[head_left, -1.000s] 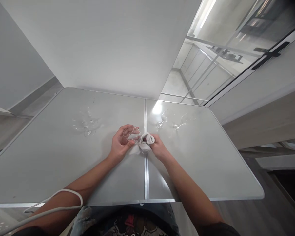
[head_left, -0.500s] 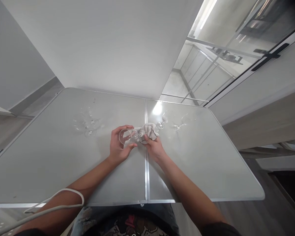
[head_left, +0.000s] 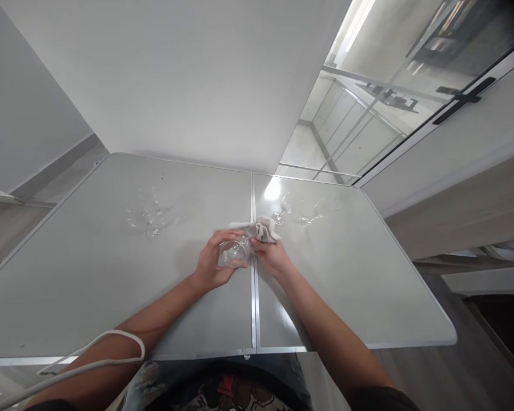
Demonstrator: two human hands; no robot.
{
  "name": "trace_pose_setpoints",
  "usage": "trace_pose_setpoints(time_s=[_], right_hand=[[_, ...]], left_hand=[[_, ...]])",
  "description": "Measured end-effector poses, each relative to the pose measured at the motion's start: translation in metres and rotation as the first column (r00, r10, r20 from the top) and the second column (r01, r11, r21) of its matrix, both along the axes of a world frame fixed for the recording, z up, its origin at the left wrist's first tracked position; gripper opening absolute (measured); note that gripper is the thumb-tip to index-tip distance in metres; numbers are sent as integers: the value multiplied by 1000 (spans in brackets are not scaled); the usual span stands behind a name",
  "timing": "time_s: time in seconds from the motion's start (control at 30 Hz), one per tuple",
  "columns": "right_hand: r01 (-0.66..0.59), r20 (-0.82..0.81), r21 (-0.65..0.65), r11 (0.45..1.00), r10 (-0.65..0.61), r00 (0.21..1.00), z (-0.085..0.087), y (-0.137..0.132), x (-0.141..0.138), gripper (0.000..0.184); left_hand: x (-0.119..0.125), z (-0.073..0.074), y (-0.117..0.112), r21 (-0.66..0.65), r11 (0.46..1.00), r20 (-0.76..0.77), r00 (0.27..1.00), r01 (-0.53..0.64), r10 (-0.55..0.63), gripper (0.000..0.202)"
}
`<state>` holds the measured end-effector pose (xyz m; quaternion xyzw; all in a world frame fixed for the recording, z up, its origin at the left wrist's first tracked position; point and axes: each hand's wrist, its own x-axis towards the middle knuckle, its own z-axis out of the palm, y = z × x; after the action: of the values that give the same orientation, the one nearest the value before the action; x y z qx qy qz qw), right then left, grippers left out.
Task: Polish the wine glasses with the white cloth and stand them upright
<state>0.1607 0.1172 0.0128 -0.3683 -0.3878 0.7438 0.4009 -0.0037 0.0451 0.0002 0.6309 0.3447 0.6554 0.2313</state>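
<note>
Above the middle of the table, my left hand (head_left: 213, 261) is wrapped around the bowl of a clear wine glass (head_left: 235, 253), thumb below and fingers above. The glass lies tilted, its mouth toward me and its stem toward the right. My right hand (head_left: 272, 257) grips a crumpled whitish cloth (head_left: 264, 229) around the stem and foot end. The cloth hides most of the foot, and one corner of it sticks out to the left behind the glass.
Several clear glasses (head_left: 155, 231) stand on the left half of the white folding table (head_left: 346, 279). On the right half are a stemmed glass (head_left: 278, 217) and another glass (head_left: 307, 222). A metal seam (head_left: 254, 308) divides the tabletop. A white cable (head_left: 89, 363) loops over my left forearm.
The wine glass has swung its mouth closer to me and slightly right, with my left hand following. My right hand and the cloth have stayed nearly in place.
</note>
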Motion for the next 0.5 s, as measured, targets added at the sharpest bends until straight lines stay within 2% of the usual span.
trace_pose_setpoints(time_s=[0.17, 0.3, 0.4, 0.5], right_hand=[[12, 67, 84, 996, -17, 998, -7, 1, 4, 27], [22, 158, 172, 985, -50, 986, -1, 5, 11, 31], [28, 279, 346, 938, -132, 951, 5, 7, 16, 34], [36, 318, 501, 865, -222, 922, 13, 6, 19, 27]], left_hand=[[-2, 0, 0, 56, 998, -146, 989, -21, 29, 67], [-3, 3, 1, 28, 996, -33, 996, -79, 80, 72], [-4, 7, 1, -21, 983, 10, 983, -185, 185, 74], [-5, 12, 2, -38, 956, -19, 957, -292, 291, 73]])
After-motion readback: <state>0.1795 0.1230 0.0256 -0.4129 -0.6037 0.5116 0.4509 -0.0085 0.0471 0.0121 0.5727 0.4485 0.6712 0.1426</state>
